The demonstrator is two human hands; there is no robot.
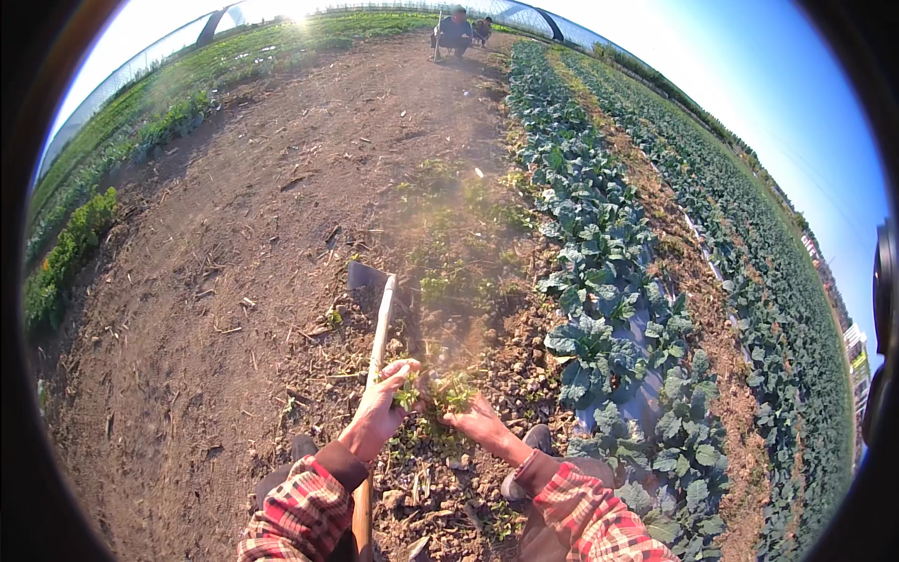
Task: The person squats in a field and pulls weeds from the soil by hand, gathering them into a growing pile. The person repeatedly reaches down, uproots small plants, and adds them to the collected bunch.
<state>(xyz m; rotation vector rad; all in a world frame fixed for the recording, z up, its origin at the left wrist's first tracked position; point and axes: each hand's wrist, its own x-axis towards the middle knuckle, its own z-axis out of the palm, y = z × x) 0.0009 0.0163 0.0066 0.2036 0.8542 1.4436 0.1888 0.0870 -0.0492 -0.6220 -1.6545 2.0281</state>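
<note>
My left hand [385, 407] is closed around a small bunch of green weeds [407, 395]. Beside it, my right hand [479, 420] grips a leafy clump of weeds [453, 392], its fingers partly hidden by the leaves. The hands are close together over cloddy soil. A hoe with a wooden handle [381, 323] lies lengthwise by my left hand, its handle passing behind my left wrist and sleeve. The hoe's metal blade [366, 276] is at the far end, pointing left.
Leafy kale-like plants [586, 351] grow on the right through plastic mulch film [642, 383]. Low weeds [456, 277] cover the strip ahead. Bare brown soil [189, 337] spreads left. My shoes [537, 439] flank the work spot. Far ahead a person [454, 34] crouches, with another person [482, 29] behind.
</note>
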